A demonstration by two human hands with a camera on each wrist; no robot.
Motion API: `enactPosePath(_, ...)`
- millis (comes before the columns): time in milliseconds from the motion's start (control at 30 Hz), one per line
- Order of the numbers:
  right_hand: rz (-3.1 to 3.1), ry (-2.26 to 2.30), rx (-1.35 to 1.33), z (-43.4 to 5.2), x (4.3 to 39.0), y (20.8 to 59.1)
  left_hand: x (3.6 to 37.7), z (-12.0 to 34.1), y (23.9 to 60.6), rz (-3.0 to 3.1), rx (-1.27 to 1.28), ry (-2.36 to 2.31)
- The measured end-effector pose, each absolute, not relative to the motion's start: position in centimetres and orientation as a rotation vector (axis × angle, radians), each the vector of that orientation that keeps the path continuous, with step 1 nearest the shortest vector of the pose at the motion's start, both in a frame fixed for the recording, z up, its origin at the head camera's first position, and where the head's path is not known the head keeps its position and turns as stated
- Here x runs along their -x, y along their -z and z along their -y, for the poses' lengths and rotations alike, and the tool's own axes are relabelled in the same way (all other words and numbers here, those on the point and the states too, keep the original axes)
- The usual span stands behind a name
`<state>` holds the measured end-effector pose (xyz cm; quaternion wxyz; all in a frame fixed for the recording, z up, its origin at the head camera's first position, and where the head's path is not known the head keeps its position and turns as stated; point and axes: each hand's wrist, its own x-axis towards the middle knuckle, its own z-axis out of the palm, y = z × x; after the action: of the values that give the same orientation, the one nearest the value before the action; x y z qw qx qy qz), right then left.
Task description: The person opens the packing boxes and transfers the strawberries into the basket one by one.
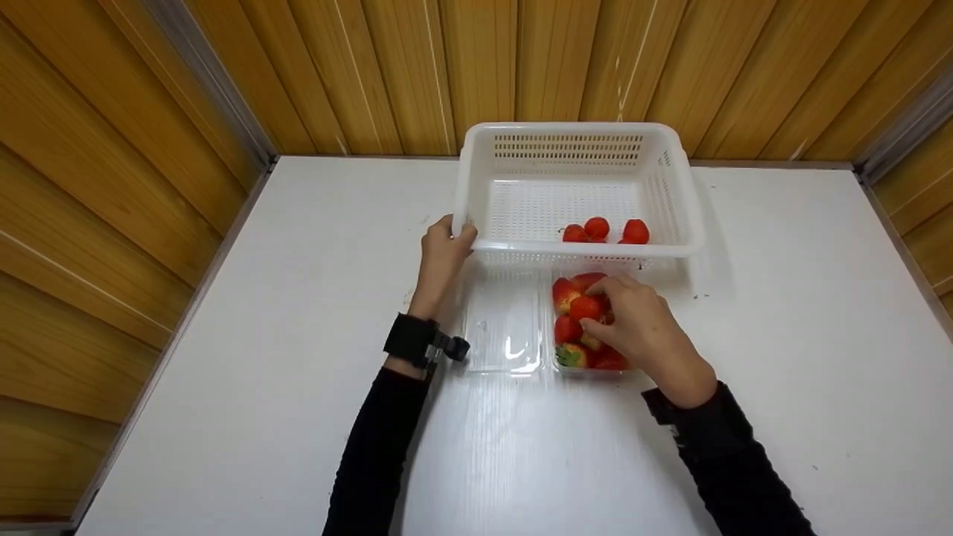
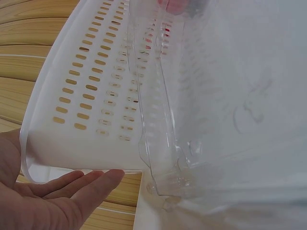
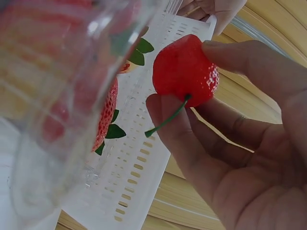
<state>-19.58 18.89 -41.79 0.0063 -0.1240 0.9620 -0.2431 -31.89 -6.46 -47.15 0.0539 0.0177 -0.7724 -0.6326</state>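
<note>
My right hand pinches a red cherry between thumb and fingers, its thin green stem hanging down in the right wrist view. The cherry is over the filled half of a clear plastic clamshell box, which holds several strawberries and other red fruits. The box's transparent lid lies open to the left. At the near left corner of a white perforated basket, my left hand grips the rim. In the left wrist view, its fingers lie along the outside of that corner.
Several red fruits lie inside the basket by its near right side. The basket stands at the back of the white table, close to a wood-panelled wall. Another panelled wall runs along the left.
</note>
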Motion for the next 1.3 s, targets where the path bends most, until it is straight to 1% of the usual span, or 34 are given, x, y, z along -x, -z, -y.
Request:
enactPosePath(600, -2.943, 0.805, 0.306, -19.1, 19.4, 41.5, 32.1, 6.4, 47.0, 2.348, -0.042, 1.937)
enactPosePath(933, -3.032, 0.723, 0.422, -19.6, 19.7, 41.7, 31.7, 6.6, 47.2, 2.361, -0.048, 1.927)
enactPosePath(1067, -3.029, 0.726, 0.408, -20.3, 19.8, 41.4, 31.7, 6.7, 47.3, 2.374, -0.063, 1.916)
enactPosePath(1300, -2.986, 0.874, 0.374, -22.7, 20.7, 40.1, 31.9, 6.5, 47.1, 2.367, -0.057, 1.912)
